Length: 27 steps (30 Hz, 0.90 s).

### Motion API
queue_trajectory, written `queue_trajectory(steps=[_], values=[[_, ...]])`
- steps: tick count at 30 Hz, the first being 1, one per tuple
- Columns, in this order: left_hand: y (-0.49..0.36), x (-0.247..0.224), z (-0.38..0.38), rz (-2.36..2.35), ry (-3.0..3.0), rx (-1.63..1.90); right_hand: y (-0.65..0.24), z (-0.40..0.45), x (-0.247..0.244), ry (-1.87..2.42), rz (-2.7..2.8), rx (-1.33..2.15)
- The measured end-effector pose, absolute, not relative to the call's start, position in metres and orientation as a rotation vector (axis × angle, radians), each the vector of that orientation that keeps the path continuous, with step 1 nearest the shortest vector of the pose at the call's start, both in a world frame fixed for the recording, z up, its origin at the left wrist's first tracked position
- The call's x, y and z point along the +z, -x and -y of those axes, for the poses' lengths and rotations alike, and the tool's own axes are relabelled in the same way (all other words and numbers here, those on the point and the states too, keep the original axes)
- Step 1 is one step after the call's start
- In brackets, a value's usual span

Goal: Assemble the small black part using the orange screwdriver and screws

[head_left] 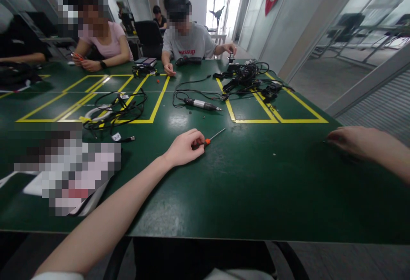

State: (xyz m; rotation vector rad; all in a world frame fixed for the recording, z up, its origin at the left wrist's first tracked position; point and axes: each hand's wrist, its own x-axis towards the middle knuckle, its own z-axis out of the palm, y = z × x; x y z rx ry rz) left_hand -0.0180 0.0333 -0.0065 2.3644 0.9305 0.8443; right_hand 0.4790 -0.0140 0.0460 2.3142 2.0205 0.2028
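Observation:
My left hand (185, 147) is wrapped round the handle of a screwdriver (208, 142) with an orange collar, low over the green table (243, 194). Its thin metal shaft points up and to the right. At the right edge of the table is my right hand (350, 141), its fingers curled downward; whatever is beneath its fingertips is too small and dark to name. Beyond my left hand lies a black and silver electric screwdriver (201, 104) with a cable. A tiny pale piece (274, 154) sits on the table between my hands.
A heap of black cables (245, 75) lies at the back right, another cable coil (128, 107) at the left. Yellow tape (256, 121) marks rectangles. Blurred flat items (86, 177) lie at the front left. Two people (192, 40) (110, 42) sit across the table.

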Motion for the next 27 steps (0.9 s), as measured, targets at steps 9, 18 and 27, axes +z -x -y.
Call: queue_trajectory(steps=[9, 18, 27], values=[[0.019, -0.006, -0.033, -0.920, -2.358, 0.836, -0.465, 0.019, 0.054, -2.038, -1.896, 0.087], [0.018, -0.006, -0.032, -0.941, -2.355, 0.826, -0.449, 0.023, 0.047, -2.116, -1.907, 0.141], [0.018, -0.005, -0.031, -0.940, -2.353, 0.827, -0.419, 0.035, 0.060, -2.578, -1.947, -0.119]])
